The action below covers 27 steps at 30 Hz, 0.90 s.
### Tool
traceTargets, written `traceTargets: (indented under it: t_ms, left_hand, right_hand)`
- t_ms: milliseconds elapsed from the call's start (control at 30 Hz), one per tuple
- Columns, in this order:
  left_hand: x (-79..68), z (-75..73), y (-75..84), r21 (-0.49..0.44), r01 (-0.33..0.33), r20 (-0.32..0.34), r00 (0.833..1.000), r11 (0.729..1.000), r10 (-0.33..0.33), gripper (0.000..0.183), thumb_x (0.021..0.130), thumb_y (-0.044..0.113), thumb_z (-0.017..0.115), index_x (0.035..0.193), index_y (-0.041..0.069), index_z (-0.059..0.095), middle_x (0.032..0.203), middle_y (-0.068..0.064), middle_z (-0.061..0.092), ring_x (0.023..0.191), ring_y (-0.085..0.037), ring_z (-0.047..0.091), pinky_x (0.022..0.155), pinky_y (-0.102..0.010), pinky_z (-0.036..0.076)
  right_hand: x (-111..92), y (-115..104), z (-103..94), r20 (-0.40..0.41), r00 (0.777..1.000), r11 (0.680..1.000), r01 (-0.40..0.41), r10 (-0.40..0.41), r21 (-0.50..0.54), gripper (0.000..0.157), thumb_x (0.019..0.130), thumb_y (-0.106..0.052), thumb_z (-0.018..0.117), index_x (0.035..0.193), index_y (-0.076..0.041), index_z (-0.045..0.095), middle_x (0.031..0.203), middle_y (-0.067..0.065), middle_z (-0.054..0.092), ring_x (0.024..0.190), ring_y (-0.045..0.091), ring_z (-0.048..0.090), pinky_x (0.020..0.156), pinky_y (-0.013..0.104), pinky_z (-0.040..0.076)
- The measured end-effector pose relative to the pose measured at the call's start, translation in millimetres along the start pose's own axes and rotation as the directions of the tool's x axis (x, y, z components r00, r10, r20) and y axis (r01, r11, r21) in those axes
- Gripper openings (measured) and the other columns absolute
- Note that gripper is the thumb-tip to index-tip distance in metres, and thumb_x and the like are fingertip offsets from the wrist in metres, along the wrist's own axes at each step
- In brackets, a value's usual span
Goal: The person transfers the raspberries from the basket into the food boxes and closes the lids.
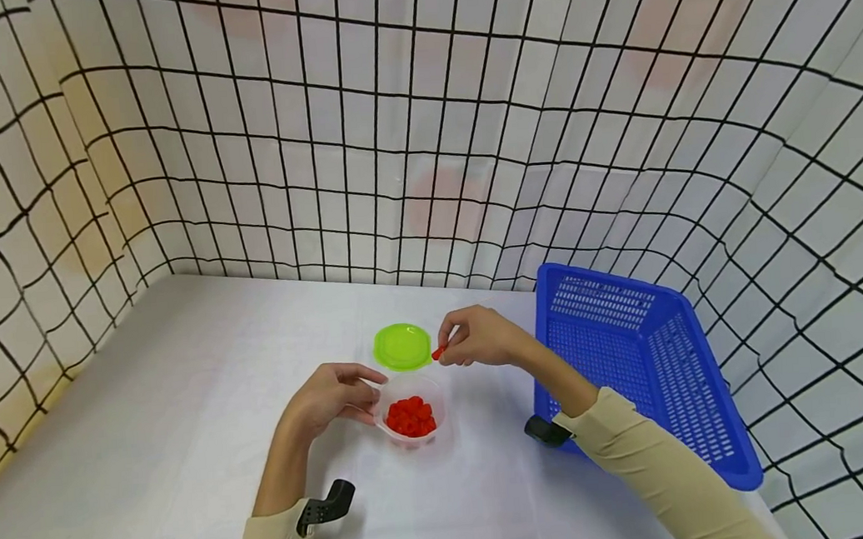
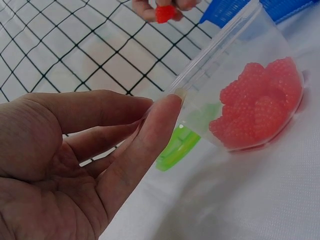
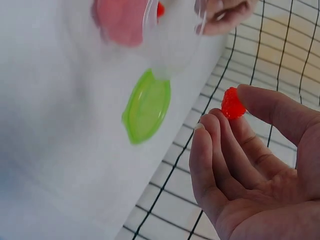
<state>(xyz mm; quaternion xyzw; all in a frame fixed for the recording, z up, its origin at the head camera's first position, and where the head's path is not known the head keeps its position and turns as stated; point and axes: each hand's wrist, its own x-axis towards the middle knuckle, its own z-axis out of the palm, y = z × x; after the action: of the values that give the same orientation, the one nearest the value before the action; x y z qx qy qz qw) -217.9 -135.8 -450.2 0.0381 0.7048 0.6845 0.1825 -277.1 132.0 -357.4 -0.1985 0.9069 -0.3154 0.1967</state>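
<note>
A clear plastic tub (image 1: pixel 439 392) stands on the white table, with several red raspberries (image 1: pixel 410 418) gathered in its bottom. My left hand (image 1: pixel 335 397) holds the tub by its left rim, fingertips and thumb right at the edge in the left wrist view. Above and to the right of the tub, my right hand (image 1: pixel 481 335) pinches a single raspberry (image 3: pixel 232 104) between thumb and fingertips. Behind the tub, a bright green lid (image 1: pixel 403 347) lies on the table, close to the held raspberry in the head view.
To the right stands a large blue basket (image 1: pixel 603 353) with slotted sides, and my right forearm passes over its near left edge. A black wire grid (image 1: pixel 384 122) backed by white cloth encloses the table (image 1: pixel 184 387) at the back and sides.
</note>
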Motion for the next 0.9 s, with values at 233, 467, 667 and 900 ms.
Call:
traceTargets:
  t_ms: [233,467,667,900]
  left_hand:
    - [-0.2,-0.6,0.1,-0.007,0.006,-0.007,1.000,1.000,-0.007,0.032,0.094,0.001,0.062,0.123,-0.012,0.063,0.083,-0.009,0.067,0.074,-0.019,0.063,0.069,-0.034,0.065]
    - [1.2,-1.0,-1.6,0.002,0.006,-0.002,1.000,1.000,-0.006,0.031,0.094,0.001,0.061,0.122,-0.012,0.064,0.082,-0.009,0.067,0.073,-0.019,0.064,0.068,-0.034,0.065]
    - [1.6,-0.2,-1.5,0.006,0.006,-0.007,1.000,1.000,-0.006,0.031,0.094,0.002,0.061,0.121,-0.011,0.065,0.083,-0.009,0.067,0.073,-0.019,0.064,0.068,-0.035,0.065]
    - [1.3,0.2,-1.0,0.009,0.013,-0.007,1.000,1.000,-0.013,0.030,0.094,0.002,0.062,0.122,-0.010,0.065,0.083,-0.009,0.067,0.074,-0.020,0.064,0.069,-0.035,0.065]
  right_hand:
    - [8,-9,22.0,0.061,0.997,0.999,0.035,-0.036,0.020,0.015,0.089,-0.019,0.077,0.099,-0.013,0.069,0.091,0.000,0.077,0.086,0.024,0.071,0.076,0.035,0.062]
    - [11,-7,40.3,0.098,0.993,0.996,0.067,-0.072,0.051,0.015,0.087,-0.020,0.077,0.098,-0.013,0.070,0.091,0.000,0.078,0.093,0.032,0.073,0.075,0.032,0.062]
    - [13,-8,49.0,0.125,0.990,0.996,0.059,-0.067,0.069,0.013,0.087,-0.021,0.077,0.096,-0.013,0.071,0.088,-0.001,0.077,0.092,0.033,0.073,0.077,0.036,0.063]
    - [15,-3,55.7,0.135,0.988,0.996,0.064,-0.072,0.062,0.011,0.087,-0.021,0.077,0.095,-0.015,0.073,0.088,-0.002,0.077,0.091,0.026,0.073,0.082,0.038,0.062]
